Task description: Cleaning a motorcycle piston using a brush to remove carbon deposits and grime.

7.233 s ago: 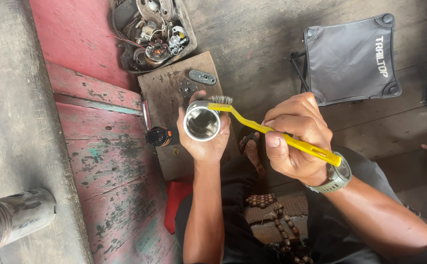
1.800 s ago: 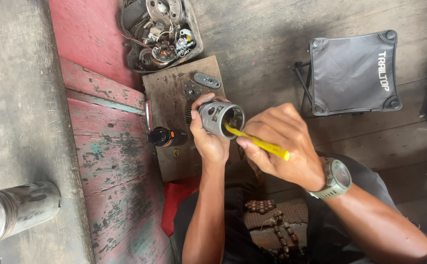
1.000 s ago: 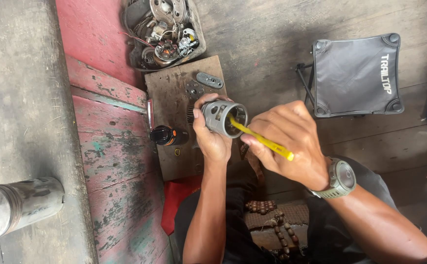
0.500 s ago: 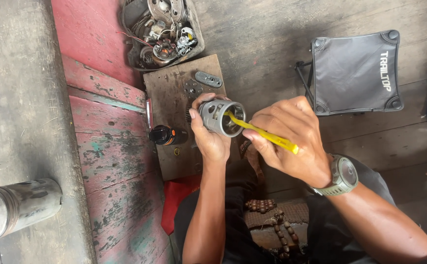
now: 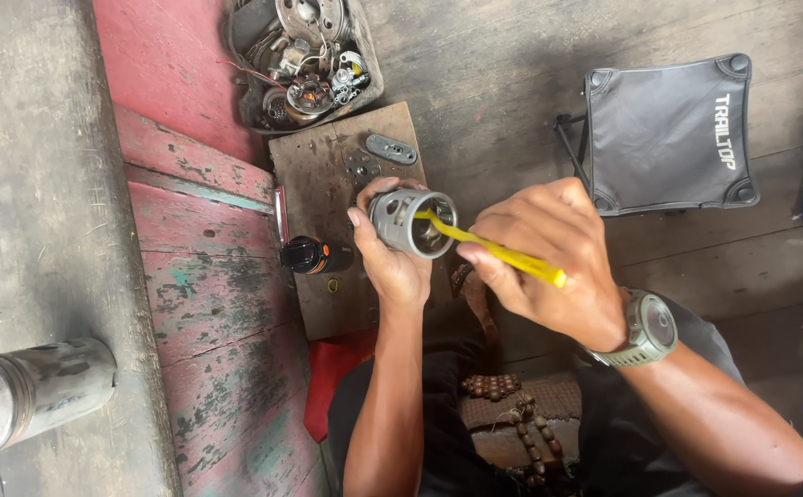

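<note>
Left hand point(image 5: 397, 262) closed around a short grey metal cylinder, hollow and open at the end point(image 5: 410, 221); the cylinder is held up in the air above a brown wooden board point(image 5: 328, 294), its open mouth turned toward the right hand; fingers wrap its underside and far wall. Right hand point(image 5: 548, 262) pinched shut on a thin yellow plastic-handled brush point(image 5: 493, 250); the brush's working end sits inside the cylinder's mouth — bristles themselves hidden within; the handle runs down and outward past the knuckles. A grey-green wristwatch point(image 5: 645, 329) is strapped on the right wrist.

On the board, just beside the left hand, lies a small black bottle with an orange band point(image 5: 312, 255); a flat grey metal plate point(image 5: 391, 148) rests at the board's far end. Beyond the board, a shallow tray of mixed engine parts and wires point(image 5: 305, 55). A folded dark grey fabric stool point(image 5: 664, 133) stands well apart on the plank floor; a dull metal can point(image 5: 28, 391) lies on its side on the concrete ledge. A string of brown wooden beads point(image 5: 502, 396) rests in the lap.
</note>
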